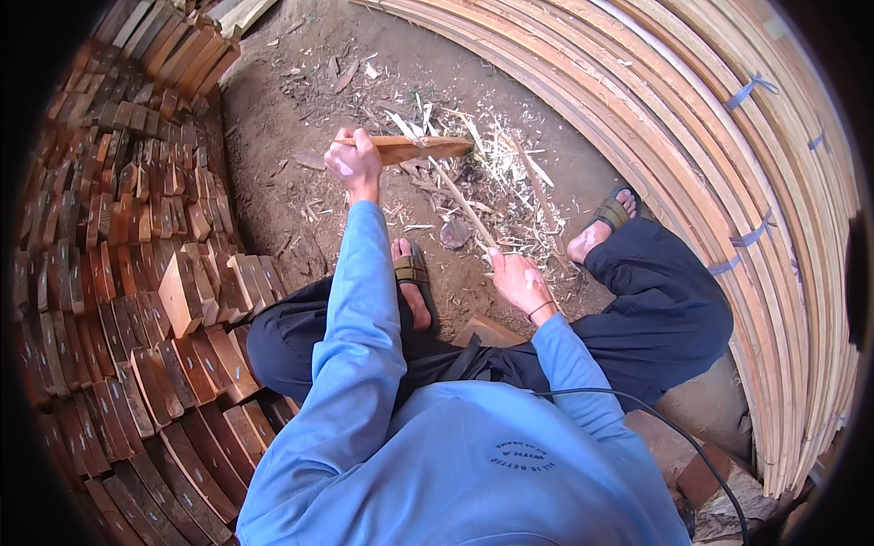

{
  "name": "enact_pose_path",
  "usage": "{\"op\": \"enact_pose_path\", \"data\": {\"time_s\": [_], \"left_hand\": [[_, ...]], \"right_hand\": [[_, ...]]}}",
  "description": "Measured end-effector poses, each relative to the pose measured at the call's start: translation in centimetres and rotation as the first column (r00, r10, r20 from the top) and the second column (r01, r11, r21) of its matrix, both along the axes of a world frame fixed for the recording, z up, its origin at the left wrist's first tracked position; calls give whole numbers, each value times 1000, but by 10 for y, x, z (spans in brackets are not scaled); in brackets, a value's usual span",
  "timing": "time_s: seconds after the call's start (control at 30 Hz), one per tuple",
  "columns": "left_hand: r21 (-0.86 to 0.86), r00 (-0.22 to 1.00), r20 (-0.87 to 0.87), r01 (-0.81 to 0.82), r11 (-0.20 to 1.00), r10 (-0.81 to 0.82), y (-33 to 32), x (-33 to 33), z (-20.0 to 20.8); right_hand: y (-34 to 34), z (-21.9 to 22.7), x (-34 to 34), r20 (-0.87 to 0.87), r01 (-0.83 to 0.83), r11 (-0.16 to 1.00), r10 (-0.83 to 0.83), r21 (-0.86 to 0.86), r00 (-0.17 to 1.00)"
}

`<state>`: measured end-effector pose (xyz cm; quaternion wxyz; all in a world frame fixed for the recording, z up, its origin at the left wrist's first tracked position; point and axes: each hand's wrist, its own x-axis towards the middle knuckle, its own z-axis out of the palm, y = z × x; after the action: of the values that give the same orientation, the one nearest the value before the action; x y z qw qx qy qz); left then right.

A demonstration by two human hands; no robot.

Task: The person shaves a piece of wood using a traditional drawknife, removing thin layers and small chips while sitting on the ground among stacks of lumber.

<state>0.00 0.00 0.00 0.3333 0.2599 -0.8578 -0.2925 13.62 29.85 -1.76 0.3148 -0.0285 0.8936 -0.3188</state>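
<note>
My left hand (355, 164) is closed around the left end of a flat brown piece of wood (423, 148), held level above the ground and tapering to the right. In my right hand (522, 284), nearer to me, is a thin, pale, stick-like handle (462, 202). It slants up and to the left, and its far end meets the near edge of the wood piece. Whether a blade sits at that end, I cannot tell. Pale wood shavings (521, 173) lie scattered below and to the right of the wood piece.
Stacked short wood blocks (118, 273) rise along my left. Long bent boards (683, 118), tied with blue strips (752, 91), curve along my right. My sandalled feet rest on dirt ground (273, 127). A wooden block (487, 332) lies between my legs, and a black cable (674, 428) crosses my right side.
</note>
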Motion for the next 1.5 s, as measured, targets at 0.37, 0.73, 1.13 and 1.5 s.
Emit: {"op": "enact_pose_path", "data": {"time_s": [0.37, 0.73, 1.13, 1.5], "left_hand": [[-50, 992, -50, 117, 992, -120, 17, -10, 7], [-30, 980, -82, 180, 983, -181, -2, -3, -2], [-40, 972, -75, 221, 974, -224, 3, -5, 3], [2, 957, -205, 208, 978, -203, -5, -5, 1]], "right_hand": [[24, 24, -5, 843, 671, 612, -13, -419, 538], [11, 40, 0, -74, 7, 997, -14, -82, 997], [19, 15, 10, 554, 405, 828, -143, -387, 820], [-7, 30, 4, -131, 21, 998, -29, -67, 991]]}}
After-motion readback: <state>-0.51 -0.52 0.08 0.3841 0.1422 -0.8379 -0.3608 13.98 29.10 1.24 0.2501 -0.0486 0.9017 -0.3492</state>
